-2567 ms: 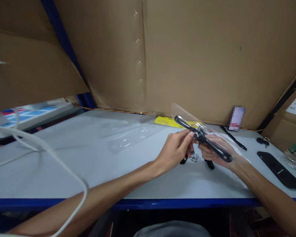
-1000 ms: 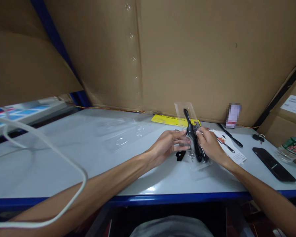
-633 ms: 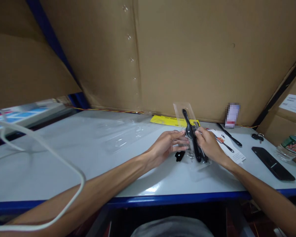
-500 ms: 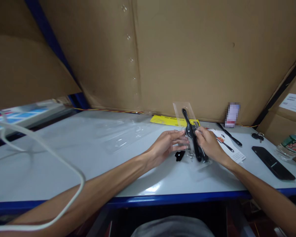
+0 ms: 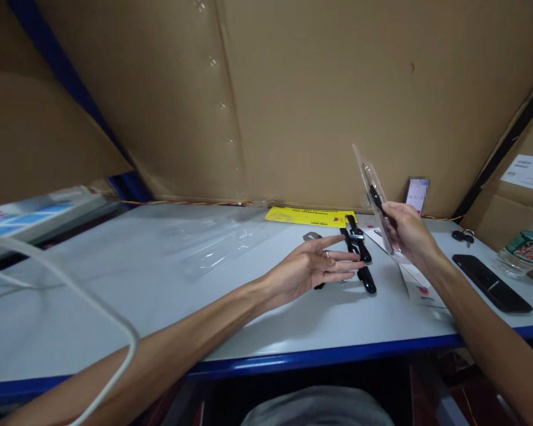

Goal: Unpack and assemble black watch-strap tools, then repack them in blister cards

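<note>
My right hand point(image 5: 411, 231) is raised above the table, its fingers closed on a clear plastic package point(image 5: 365, 171). A slim black piece point(image 5: 375, 196) shows in or behind that plastic; which one, I cannot tell. My left hand point(image 5: 322, 263) holds nothing, its fingers spread apart over the table. Just beyond its fingertips lie black-handled tool parts, one a spokeshave-like piece with a silvery middle point(image 5: 357, 235), another a black handle point(image 5: 368, 279). A grey metal blade point(image 5: 311, 236) rests behind the left hand, which partly covers these things.
A yellow printed card point(image 5: 308, 216) lies at the back, with clear plastic wrapping point(image 5: 220, 251) to its left. White printed leaflets point(image 5: 420, 287) sit under my right arm. Farther right are a black phone-like slab point(image 5: 491, 284), keys point(image 5: 462, 236) and a bottle point(image 5: 526, 251). A white cable point(image 5: 93, 302) crosses the left foreground.
My right hand has lifted the plastic package up and to the right. Black tool parts now lie on the table where both hands were. My left hand's fingers have spread.
</note>
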`<state>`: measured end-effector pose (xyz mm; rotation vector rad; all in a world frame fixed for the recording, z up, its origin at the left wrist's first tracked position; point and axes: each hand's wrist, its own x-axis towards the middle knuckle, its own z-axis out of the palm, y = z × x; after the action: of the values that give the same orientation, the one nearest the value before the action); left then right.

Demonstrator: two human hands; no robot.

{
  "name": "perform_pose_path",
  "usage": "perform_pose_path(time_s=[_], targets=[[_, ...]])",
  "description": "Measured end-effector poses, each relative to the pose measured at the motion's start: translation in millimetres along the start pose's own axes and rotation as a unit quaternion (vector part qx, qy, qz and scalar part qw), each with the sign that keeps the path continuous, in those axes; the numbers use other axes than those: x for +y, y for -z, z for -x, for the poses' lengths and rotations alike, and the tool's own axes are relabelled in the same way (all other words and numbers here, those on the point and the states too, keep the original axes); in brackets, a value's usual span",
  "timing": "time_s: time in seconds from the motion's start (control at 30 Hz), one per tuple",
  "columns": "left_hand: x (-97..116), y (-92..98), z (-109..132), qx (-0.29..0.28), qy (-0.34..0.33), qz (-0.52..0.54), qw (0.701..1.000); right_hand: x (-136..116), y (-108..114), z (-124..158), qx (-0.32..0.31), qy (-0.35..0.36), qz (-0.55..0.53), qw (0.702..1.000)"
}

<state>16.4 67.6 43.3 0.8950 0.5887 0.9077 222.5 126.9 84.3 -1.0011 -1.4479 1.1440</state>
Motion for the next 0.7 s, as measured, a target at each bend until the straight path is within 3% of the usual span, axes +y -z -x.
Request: perform_pose_path(time_s=[0.27,0.53,0.7], targets=[[1.2,-0.7,4.0,-0.049,-0.005,-0.032,0.998,4.1,0.1,-6.7,0.007,-0.020,-0.021,1.000],[-0.6,0.3,3.7,-0.055,-0.016,-0.031,0.998,5.9,3.3,-8.1,0.001,-0.007,-0.013,1.000],[3.0,-2.2,2.3,-0.004,-0.048,-0.043,0.998,8.6,5.5,-11.0,0.003,-0.015,-0.021,1.000]])
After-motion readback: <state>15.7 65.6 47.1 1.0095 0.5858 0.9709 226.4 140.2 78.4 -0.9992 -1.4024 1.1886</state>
